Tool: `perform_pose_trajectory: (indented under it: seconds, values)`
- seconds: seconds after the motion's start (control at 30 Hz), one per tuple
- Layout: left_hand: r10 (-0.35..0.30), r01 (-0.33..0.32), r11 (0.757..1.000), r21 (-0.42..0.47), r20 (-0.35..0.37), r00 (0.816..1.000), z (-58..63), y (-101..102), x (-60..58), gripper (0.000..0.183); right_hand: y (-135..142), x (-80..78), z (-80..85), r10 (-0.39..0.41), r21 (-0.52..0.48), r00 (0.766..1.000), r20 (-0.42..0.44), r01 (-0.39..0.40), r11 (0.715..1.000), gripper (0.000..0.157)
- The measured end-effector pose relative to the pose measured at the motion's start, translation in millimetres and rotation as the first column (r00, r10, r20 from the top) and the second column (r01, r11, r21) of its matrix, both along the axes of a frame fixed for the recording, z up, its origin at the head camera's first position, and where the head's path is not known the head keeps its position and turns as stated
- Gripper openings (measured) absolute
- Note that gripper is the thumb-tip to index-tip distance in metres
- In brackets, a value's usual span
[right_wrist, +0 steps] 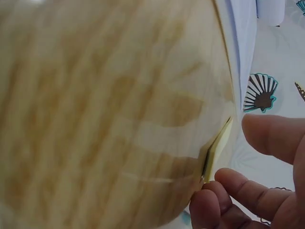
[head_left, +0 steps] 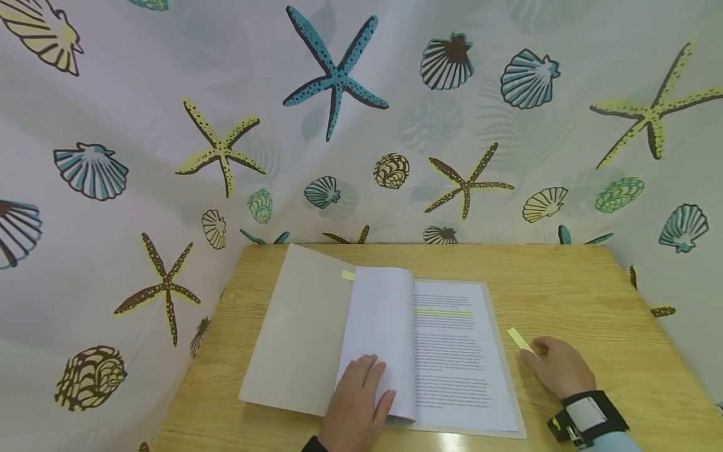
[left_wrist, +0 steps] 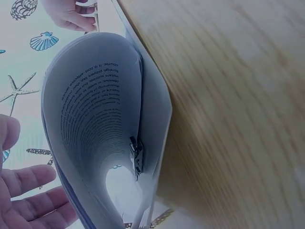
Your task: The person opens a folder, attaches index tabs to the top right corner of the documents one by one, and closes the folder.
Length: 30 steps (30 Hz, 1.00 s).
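Yellow, slim sticky-note pad (head_left: 517,338) lies on the right of the wood-grained table (head_left: 570,282), by the slack-fingered right hand (head_left: 565,369); the relaxed left hand (head_left: 356,405) rests on smooth, curling pages (head_left: 381,314).

On the inner side of the curled page (left_wrist: 90,105), seen upside down from the left wrist, a few words can be read: "course", "foreign players", "instant success", "obvious". The other lines there are too small for reading. On the flat page (head_left: 452,364), the printed lines, also the yellow-marked one (head_left: 443,312), are not legible.
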<state>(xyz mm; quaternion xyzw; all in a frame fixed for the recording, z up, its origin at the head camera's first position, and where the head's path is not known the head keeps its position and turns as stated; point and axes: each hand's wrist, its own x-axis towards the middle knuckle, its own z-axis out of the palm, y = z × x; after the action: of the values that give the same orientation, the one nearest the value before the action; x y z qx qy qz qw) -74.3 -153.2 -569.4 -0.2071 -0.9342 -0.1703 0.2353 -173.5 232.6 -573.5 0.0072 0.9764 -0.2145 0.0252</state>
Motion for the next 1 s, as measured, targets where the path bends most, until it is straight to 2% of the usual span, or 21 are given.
perform_pose_trajectory:
  seconds: [0.23, 0.43, 0.63, 0.77, 0.9, 1.0]
  values:
    - [0.019, -0.017, 0.999, 0.049, -0.024, 1.0, 1.9, -2, -0.6, 0.039, -1, -11.7, -4.8, -0.002, 0.021, 1.0, 0.01, 0.001, 1.0, 0.053]
    - [0.025, -0.025, 0.999, 0.046, 0.007, 1.0, 4.8, -3, 0.4, 0.039, -3, -14.5, -8.2, -0.028, -0.004, 0.999, 0.044, 0.028, 1.0, 0.043]
    - [0.011, -0.006, 0.998, 0.069, -0.069, 0.998, 2.1, -3, 0.3, 0.039, -3, -14.4, -9.9, -0.036, -0.024, 0.997, 0.062, 0.037, 0.999, 0.035]
    - [0.012, -0.006, 0.997, 0.079, -0.079, 0.997, 1.6, -4, 0.5, 0.038, -6, -13.8, -11.1, -0.041, -0.057, 0.997, 0.061, 0.044, 0.997, 0.033]
    - [0.009, -0.002, 0.996, 0.094, -0.066, 0.998, 2.6, -4, 0.7, 0.038, -10, -11.9, -7.7, -0.008, -0.111, 1.0, 0.021, 0.011, 0.994, 0.033]
    - [0.007, -0.001, 0.995, 0.098, -0.061, 0.998, 4.1, -5, 0.4, 0.04, -18, -9.3, 2.3, 0.043, -0.171, 0.999, -0.014, -0.044, 0.984, 0.033]
